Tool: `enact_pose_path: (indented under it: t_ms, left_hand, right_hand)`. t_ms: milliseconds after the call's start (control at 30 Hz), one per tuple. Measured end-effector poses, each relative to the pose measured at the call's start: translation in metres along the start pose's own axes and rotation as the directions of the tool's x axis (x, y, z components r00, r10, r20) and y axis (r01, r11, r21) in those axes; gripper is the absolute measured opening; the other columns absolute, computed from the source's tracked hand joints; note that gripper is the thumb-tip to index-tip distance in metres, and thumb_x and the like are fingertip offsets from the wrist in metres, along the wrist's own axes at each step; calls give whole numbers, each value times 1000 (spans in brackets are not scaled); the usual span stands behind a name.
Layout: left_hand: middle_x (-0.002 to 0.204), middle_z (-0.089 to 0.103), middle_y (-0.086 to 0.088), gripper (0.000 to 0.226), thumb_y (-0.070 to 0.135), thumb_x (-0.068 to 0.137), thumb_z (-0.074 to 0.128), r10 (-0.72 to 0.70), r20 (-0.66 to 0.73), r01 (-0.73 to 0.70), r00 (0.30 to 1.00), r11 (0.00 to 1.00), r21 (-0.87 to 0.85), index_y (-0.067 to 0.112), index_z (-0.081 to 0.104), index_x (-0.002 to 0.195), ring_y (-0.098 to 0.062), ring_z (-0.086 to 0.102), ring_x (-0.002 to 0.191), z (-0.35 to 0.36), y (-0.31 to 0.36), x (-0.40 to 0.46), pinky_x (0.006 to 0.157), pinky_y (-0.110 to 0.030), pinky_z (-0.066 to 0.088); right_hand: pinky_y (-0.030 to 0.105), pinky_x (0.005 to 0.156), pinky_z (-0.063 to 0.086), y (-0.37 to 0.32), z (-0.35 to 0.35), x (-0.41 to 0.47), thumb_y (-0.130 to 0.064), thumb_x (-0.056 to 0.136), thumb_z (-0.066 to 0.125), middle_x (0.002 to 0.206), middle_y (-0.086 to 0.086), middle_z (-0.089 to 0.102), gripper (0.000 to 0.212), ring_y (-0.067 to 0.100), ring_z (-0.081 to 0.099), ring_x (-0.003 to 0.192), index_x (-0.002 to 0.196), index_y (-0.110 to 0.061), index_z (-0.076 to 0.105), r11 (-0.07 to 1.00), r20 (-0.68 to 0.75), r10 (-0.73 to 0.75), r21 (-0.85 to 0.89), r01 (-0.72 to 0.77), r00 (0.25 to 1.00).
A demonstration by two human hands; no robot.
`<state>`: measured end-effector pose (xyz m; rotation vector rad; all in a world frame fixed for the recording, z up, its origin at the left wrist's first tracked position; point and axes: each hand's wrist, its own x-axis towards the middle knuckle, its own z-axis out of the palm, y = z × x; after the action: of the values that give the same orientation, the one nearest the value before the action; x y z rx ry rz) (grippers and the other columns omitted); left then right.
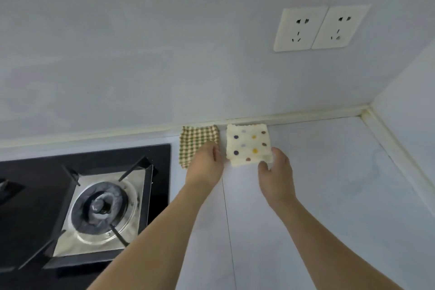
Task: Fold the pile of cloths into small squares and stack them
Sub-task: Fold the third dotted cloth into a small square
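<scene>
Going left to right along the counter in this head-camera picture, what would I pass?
Gas burner → checked cloth → left hand resting on that cloth → dotted cloth → right hand pinching the dotted cloth's near corner → bare countertop up to the corner wall.

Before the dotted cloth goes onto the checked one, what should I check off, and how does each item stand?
1. polka-dot cloth folded to a small square: ok.
2. checked cloth folded to a small square: ok, though part is hidden.
3. right hand holds the polka-dot cloth's near corner: ok.
4. left hand rests on the checked cloth, so it blocks the landing spot: not ok.
5. Cloths stacked: not ok, they lie side by side on the counter.
6. More cloths waiting: cannot tell.
</scene>
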<state>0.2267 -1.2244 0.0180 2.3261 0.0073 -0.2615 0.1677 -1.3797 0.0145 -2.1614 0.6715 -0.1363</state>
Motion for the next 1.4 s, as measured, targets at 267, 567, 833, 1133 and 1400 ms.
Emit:
enact_pose_path:
  t_ms: [267,567,833,1133,1400]
  left_hand:
    - [113,57,-1,29,21,90,48,415,-95,-308,905,792,527,14,53,118,-24,53,98,-41,-62,-64,84,-36,43]
    - [130,55,-7,42,26,92,45,469,-177,-279,865,744,606,11,51,130,-26,53,116,-123,-125,-111,101,-41,41]
    - [137,50,-8,42,27,94,50,475,-253,-248,843,760,600,13,46,133,-26,50,122,-246,-214,-149,104,-42,41]
    - [139,48,-7,43,26,95,50,419,-282,-174,863,771,612,12,46,135,-26,47,126,-382,-322,-190,104,-43,38]
    - [138,46,-5,42,27,95,44,454,-265,-215,851,760,614,16,44,135,-24,46,125,-450,-388,-211,106,-41,38]
  right_hand:
    - [37,108,34,-27,35,-75,-7,88,57,135,12,50,46,28,44,128,133,-3,46,937,131,-305,-137,322,943]
    - [34,109,33,-91,72,-134,-9,89,54,135,9,49,46,24,42,127,134,-6,44,850,234,-441,-201,487,866]
    - [30,111,28,-177,147,-228,-11,90,56,140,5,44,48,22,37,133,136,-10,43,812,232,-511,-184,553,828]
    - [30,107,37,-266,225,-328,-21,93,56,144,-1,43,50,16,42,132,139,-20,39,802,298,-496,-202,562,816]
    - [29,108,32,-323,300,-375,-20,95,51,146,1,39,50,17,37,134,142,-18,35,780,365,-538,-124,613,759]
